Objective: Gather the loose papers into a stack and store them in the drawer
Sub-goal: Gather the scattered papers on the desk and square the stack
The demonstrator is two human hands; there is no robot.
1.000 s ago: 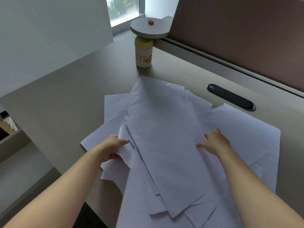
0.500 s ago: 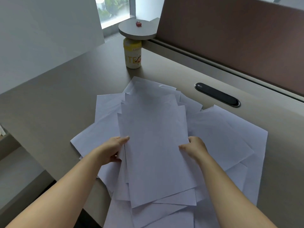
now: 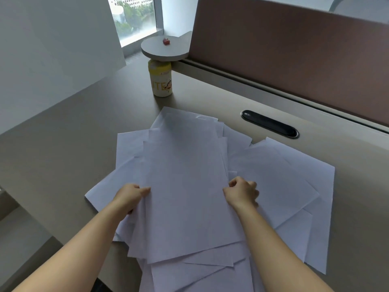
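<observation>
Several loose white papers point(image 3: 185, 186) lie fanned and overlapping on the beige desk point(image 3: 73, 148), some hanging over its near edge. My left hand point(image 3: 130, 196) grips the left edge of the upper sheets, thumb on top. My right hand point(image 3: 242, 192) pinches the right edge of the same sheets, fingers curled. More sheets point(image 3: 294, 186) spread out to the right, outside both hands. No drawer is in view.
A yellow-lidded white bottle point(image 3: 161, 80) stands at the back of the desk under a round grey shelf point(image 3: 164, 49). A black oval cable grommet point(image 3: 270, 124) sits at the right back. A brown partition point(image 3: 294, 49) runs along the far side, a white panel point(image 3: 52, 49) on the left.
The upper sheets have been squared up from a skewed fan into a straighter bundle between my hands. My right hand has curled tighter on the edge.
</observation>
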